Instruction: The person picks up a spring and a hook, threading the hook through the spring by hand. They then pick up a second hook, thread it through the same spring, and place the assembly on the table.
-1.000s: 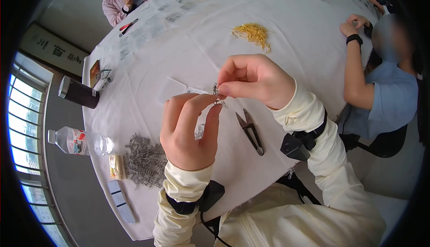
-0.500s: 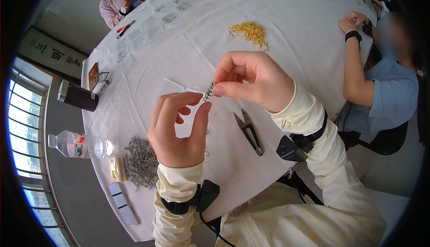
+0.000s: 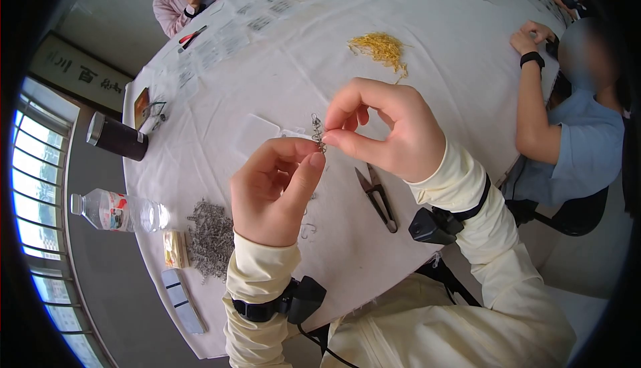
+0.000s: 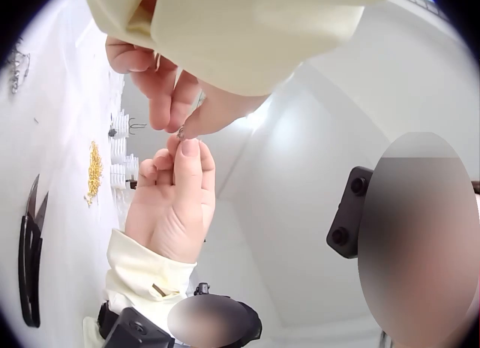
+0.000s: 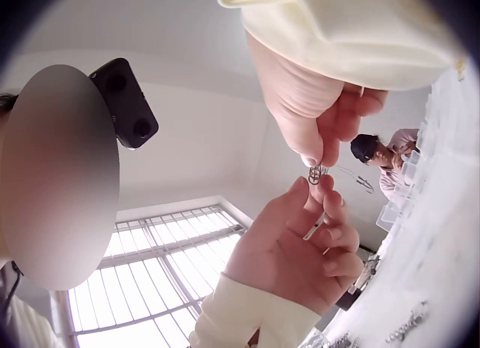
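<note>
Between my two hands stands a thin strand of looped metal wire (image 3: 316, 125), its top end sticking up above the fingertips. My left hand (image 3: 270, 198) pinches its lower part between thumb and forefinger. The thumb and forefinger of my right hand (image 3: 394, 131) pinch the strand from the right, a little higher. In the right wrist view, small wire loops (image 5: 315, 174) show between the fingertips of both hands. On the table by my left wrist lies a heap of dark grey curled wire pieces (image 3: 210, 241).
Black thread snips (image 3: 379, 204) lie right of my hands, a pile of gold pieces (image 3: 379, 49) further back. Behind my left hand is a clear plastic box (image 3: 257, 131). A bottle (image 3: 117, 212) and dark tumbler (image 3: 117, 137) line the left edge. Other people sit around the table.
The left hand moved down and left from the strand's middle, then back up to its lower part. The right hand shifted slightly left, then back right. More of the strand's top now shows.
</note>
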Motion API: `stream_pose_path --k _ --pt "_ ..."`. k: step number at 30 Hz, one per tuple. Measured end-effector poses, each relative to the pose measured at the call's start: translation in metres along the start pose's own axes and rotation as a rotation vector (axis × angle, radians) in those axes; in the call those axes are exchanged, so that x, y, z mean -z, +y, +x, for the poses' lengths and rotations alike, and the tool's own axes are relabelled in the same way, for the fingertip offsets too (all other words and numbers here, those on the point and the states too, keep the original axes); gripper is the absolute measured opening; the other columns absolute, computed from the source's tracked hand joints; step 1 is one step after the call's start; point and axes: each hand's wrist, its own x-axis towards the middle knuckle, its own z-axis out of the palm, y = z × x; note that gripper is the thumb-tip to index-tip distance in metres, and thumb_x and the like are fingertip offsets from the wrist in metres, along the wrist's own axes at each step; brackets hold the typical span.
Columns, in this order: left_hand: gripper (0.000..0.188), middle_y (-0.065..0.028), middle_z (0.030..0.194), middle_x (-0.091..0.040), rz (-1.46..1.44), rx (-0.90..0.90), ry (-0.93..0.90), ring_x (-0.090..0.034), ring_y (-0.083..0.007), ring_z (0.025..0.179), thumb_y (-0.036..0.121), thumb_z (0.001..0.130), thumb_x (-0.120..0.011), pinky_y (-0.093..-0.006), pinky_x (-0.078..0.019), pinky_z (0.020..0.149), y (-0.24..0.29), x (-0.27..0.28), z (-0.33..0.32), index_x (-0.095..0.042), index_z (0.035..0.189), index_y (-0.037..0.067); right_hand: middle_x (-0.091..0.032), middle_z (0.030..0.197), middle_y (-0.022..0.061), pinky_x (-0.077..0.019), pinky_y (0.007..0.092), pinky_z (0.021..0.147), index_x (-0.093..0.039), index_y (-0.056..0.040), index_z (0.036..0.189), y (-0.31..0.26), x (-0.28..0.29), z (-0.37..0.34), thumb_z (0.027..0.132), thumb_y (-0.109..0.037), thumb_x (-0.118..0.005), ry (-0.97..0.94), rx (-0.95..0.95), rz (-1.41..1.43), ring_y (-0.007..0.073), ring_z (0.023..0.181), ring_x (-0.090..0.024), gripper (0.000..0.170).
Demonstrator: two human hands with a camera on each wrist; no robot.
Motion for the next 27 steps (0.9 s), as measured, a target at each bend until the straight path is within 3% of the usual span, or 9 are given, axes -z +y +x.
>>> stream_pose_path --k 3,13,19,21,22,24,27 --pt "0.014 0.0004 0.085 -0.064 -0.023 0.018 0.019 -0.054 -0.0032 0.071 0.008 0.088 -0.069 -0.0181 -0.0433 0.062 -0.002 0.001 0.0 -0.065 0.096 -0.003 -0.063 0.081 -0.0008 -0.0424 0.024 0.068 -0.062 -0.0044 0.085 0.0 -0.002 -0.001 0.078 -0.002 -0.071 0.033 0.045 -0.034 0.0097 0.072 -0.054 0.012" --pt "0.014 0.0015 0.083 -0.062 -0.081 0.008 0.05 -0.053 -0.0022 0.07 0.009 0.088 -0.07 -0.0174 -0.0427 0.063 -0.003 -0.002 -0.001 -0.064 0.093 -0.003 -0.063 0.077 0.0016 -0.0449 0.0269 0.062 -0.062 -0.0061 0.082 0.001 -0.011 0.001 0.073 0.002 -0.074 0.156 0.298 -0.172 0.0149 0.068 -0.056 0.017" --pt "0.014 0.0028 0.075 -0.063 0.041 -0.033 0.124 -0.049 -0.0019 0.065 0.011 0.086 -0.073 -0.0171 -0.0379 0.057 -0.003 -0.001 -0.003 -0.068 0.09 -0.002 -0.064 0.075 0.0024 -0.0453 0.028 0.059 -0.063 -0.0059 0.082 0.004 -0.012 0.001 0.072 0.004 -0.075 0.215 0.418 -0.282 0.0164 0.067 -0.056 0.019" --pt "0.01 -0.006 0.085 -0.068 0.15 -0.043 0.132 -0.061 -0.0084 0.079 0.001 0.089 -0.067 -0.0198 -0.048 0.072 -0.001 0.0 -0.004 -0.067 0.095 -0.006 -0.066 0.077 0.0043 -0.0467 0.0273 0.061 -0.065 -0.0039 0.083 0.003 -0.012 0.0 0.072 0.005 -0.075 0.196 0.408 -0.309 0.0161 0.068 -0.057 0.018" --pt "0.01 -0.006 0.085 -0.068 0.15 -0.043 0.132 -0.061 -0.0084 0.079 0.001 0.089 -0.067 -0.0198 -0.048 0.072 -0.002 0.0 -0.004 -0.067 0.095 -0.006 -0.066 0.077 0.0043 -0.0465 0.0271 0.061 -0.065 -0.0038 0.084 0.003 -0.012 0.0 0.072 0.005 -0.076 0.207 0.391 -0.302 0.0162 0.068 -0.057 0.018" --pt "0.011 0.0028 0.072 -0.064 0.124 -0.108 0.179 -0.045 -0.0036 0.063 0.011 0.083 -0.075 -0.0202 -0.0352 0.056 -0.005 0.0 -0.002 -0.072 0.087 0.0 -0.067 0.078 0.0044 -0.0464 0.027 0.06 -0.065 -0.0038 0.084 0.004 -0.014 -0.001 0.072 0.004 -0.076 0.219 0.373 -0.296 0.0163 0.067 -0.057 0.018" --pt "0.01 0.0017 0.071 -0.064 0.185 -0.11 0.189 -0.045 -0.0053 0.063 0.01 0.082 -0.074 -0.0219 -0.0359 0.057 -0.004 0.0 -0.002 -0.072 0.087 0.002 -0.067 0.078 0.0045 -0.0464 0.0274 0.06 -0.066 -0.0039 0.083 0.005 -0.017 -0.001 0.071 0.003 -0.078 0.229 0.393 -0.29 0.0166 0.067 -0.057 0.019"
